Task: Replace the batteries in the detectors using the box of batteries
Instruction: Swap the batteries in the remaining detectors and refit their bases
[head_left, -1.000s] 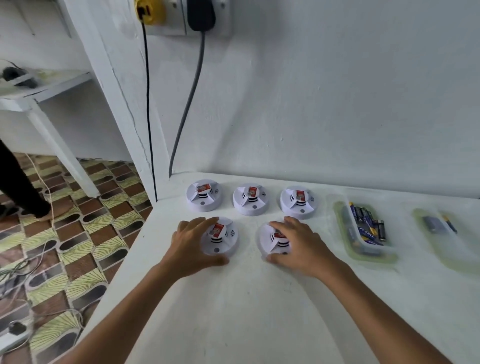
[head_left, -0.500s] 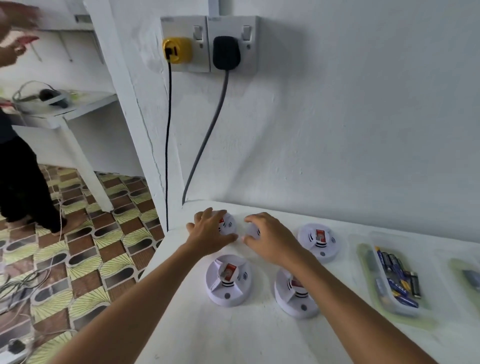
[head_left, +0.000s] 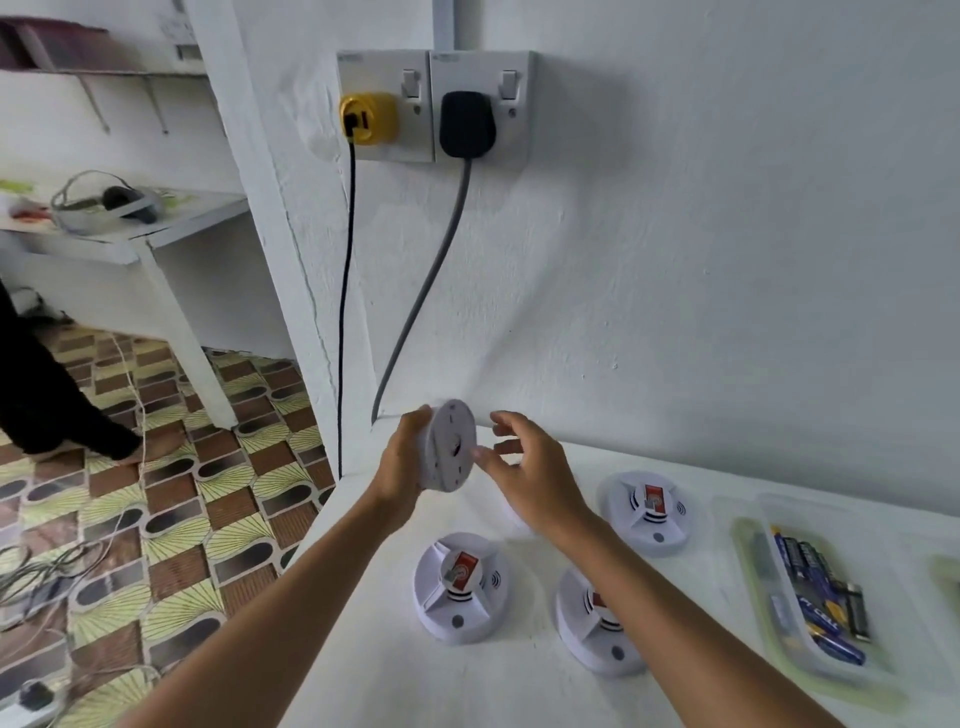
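A white table (head_left: 467, 686) fills the lower right of the frame, set against a white wall (head_left: 727, 260). Upper centre, a double socket (head_left: 434, 104) holds a yellow plug (head_left: 368, 117) and a black plug (head_left: 467, 130), their cords hanging down. At left is a patterned tile floor (head_left: 171, 519) with loose cables, a second person's leg (head_left: 57, 415), and a side table (head_left: 145, 234) carrying a headset.

Three detectors lie flat on the table: one lower centre (head_left: 460, 587), one to its right (head_left: 597, 623), one further back (head_left: 649, 512). Each bears a red label; its writing is too small to read. At lower right a clear box (head_left: 779, 597) holds blue and black batteries (head_left: 821, 597), print illegible.

The left hand (head_left: 400, 467) grips a fourth detector (head_left: 451, 447) raised on edge above the table, its underside facing right. The right hand (head_left: 524, 467) hovers just beside it, fingers loosely spread, holding nothing.
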